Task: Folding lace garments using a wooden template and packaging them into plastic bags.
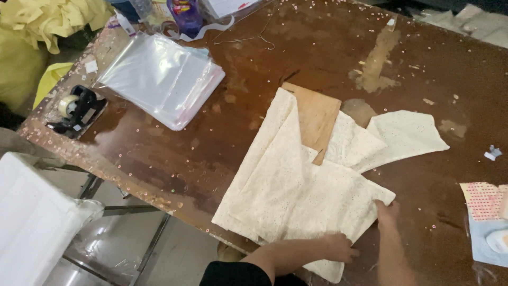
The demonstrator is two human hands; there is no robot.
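A cream eyelet fabric piece (296, 185) lies partly folded on the brown table (317, 47), wrapped around a thin wooden board (315, 114) whose upper part shows. My left hand (338, 248) presses on the fabric's near edge, fingers bent over the cloth. At the fold's right corner my right hand (387, 214) pinches the fabric. A loose flap (407, 135) of the same cloth spreads to the right of the board.
A stack of clear plastic bags (164, 77) lies at upper left, with a black tape dispenser (76, 108) near the table's left edge. Yellow cloth (47, 21) is piled beyond. A dotted pink packet (484, 201) sits at the right edge. White material (32, 222) stands below left.
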